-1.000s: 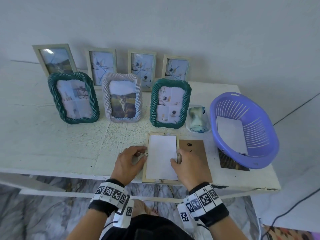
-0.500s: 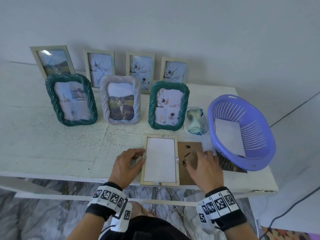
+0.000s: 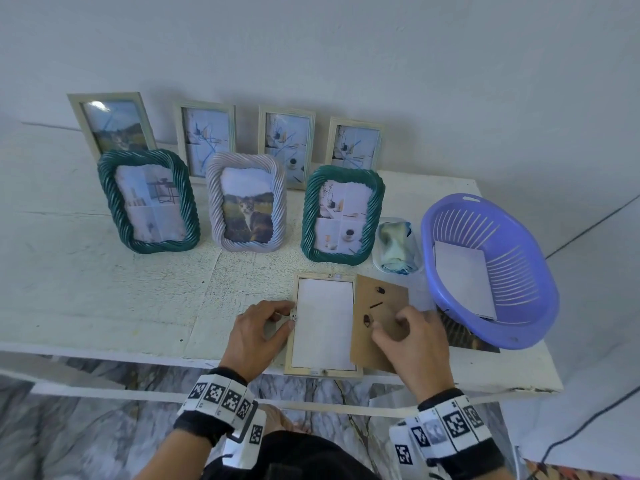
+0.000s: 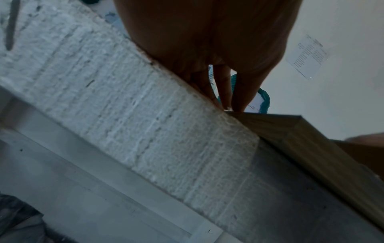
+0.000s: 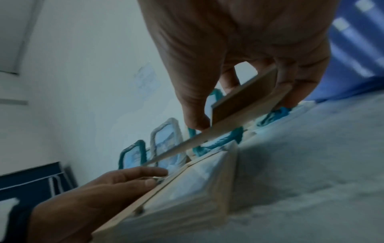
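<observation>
A pale wooden photo frame (image 3: 323,325) lies face down at the table's front edge, a white sheet showing in its opening. My left hand (image 3: 263,327) pinches a small metal tab on the frame's left rail (image 5: 158,178). A brown backing board (image 3: 379,306) with a black stand hinge lies just right of the frame. My right hand (image 3: 412,336) grips this board (image 5: 245,105) between thumb and fingers and holds it tilted above the frame (image 5: 187,189). In the left wrist view the left fingers (image 4: 224,85) reach down to the frame's corner (image 4: 290,128).
Several framed photos stand at the back, among them a green twisted frame (image 3: 341,214) just beyond the work. A purple basket (image 3: 488,271) with a white sheet sits at right, beside a small dish holding a cloth (image 3: 396,247). A dark photo (image 3: 464,336) lies under the basket.
My right hand left the frame's right rail, moved right onto the brown backing board and now grips and lifts it. The left hand stayed on the left rail.
</observation>
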A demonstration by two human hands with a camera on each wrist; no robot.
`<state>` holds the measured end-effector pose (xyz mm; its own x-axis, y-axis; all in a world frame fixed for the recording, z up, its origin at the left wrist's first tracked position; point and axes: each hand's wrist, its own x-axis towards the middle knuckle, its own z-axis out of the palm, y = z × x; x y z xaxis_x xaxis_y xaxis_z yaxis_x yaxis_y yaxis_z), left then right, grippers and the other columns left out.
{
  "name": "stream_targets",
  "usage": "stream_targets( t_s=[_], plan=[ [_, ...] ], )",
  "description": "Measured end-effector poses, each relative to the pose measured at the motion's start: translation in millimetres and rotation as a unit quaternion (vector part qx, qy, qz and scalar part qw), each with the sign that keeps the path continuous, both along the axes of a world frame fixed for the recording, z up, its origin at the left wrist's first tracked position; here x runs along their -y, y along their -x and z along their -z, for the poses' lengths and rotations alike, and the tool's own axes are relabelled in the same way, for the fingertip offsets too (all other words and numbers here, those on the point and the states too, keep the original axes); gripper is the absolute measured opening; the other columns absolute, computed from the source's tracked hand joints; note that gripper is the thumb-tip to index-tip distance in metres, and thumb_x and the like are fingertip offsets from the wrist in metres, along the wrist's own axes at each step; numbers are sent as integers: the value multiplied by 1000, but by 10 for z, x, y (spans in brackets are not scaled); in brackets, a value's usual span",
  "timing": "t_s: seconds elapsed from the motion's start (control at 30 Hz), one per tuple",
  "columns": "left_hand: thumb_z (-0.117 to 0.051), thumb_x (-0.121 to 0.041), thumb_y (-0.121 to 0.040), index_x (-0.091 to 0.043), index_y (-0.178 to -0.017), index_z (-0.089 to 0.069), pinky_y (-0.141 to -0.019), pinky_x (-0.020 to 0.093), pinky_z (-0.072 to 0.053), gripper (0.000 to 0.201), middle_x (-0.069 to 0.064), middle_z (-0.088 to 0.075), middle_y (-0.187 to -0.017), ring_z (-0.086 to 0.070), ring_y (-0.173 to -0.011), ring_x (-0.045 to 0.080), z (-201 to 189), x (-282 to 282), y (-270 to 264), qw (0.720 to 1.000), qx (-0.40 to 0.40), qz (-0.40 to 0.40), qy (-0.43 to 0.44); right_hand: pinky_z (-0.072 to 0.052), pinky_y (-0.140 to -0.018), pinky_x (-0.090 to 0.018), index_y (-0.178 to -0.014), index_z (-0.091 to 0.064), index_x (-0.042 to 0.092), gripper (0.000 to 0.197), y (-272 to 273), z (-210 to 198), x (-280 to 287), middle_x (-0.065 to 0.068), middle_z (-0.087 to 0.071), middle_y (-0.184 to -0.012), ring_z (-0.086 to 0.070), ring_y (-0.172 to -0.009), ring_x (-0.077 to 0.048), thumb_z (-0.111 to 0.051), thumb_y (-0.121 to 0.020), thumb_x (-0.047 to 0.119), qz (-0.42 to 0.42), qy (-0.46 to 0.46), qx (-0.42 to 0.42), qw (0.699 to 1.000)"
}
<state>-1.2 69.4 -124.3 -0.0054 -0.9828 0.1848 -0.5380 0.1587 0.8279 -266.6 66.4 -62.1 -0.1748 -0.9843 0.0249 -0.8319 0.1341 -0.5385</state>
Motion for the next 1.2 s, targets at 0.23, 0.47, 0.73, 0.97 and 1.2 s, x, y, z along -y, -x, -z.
stream_targets(
  t_s=[0.23,0.47,0.73,0.97,1.2],
  plan=[
    [-57,-49,-82,-33,-114,-63,-80,37,-53,36,-21,-64,-95,-59,-89,4,-1,-7,0,1000,1,-3,-3,-40,-68,-22,-115,-59,21,44,-608,-26,66,-3,-41,-100,-39,-93,-18,-61,-83,51,-93,-29,-99,990],
    [-56,-49,-82,-36,-112,-61,-79,31,-53,33,-22,-63,-96,-58,-89,-1,-21,-6,-11,1000,6,1,2,-47,-58,-35,-87,-68,21,40,-815,60,28,-5,-52,-84,-50,-75,-24,-70,-71,58,-113,8,-181,977],
    [-56,-50,-82,-37,-111,-61,-81,35,-52,33,-19,-66,-97,-58,-90,1,-9,-17,-9,1000,1,-2,0,-48,-88,-29,-111,-67,22,29,-138,134,233,10,-51,-111,-54,-100,-8,-59,-85,11,-249,-49,63,965],
    [-56,-50,-82,-39,-111,-60,-80,34,-53,31,-24,-63,-98,-58,-90,1,-13,-13,-7,1000,3,-1,5,-34,-80,-12,-106,-71,30,24,165,177,499,23,-56,-116,-52,-100,0,-65,-87,16,-344,-74,41,935],
    [-58,-50,-80,-35,-109,-58,-79,34,-53,32,-21,-64,-93,-60,-87,5,7,3,-8,1000,-3,-12,-7,-34,-76,-17,-90,-68,33,8,133,125,627,22,-55,-104,-51,-95,-2,-70,-84,38,-380,-78,17,921]
  ],
)
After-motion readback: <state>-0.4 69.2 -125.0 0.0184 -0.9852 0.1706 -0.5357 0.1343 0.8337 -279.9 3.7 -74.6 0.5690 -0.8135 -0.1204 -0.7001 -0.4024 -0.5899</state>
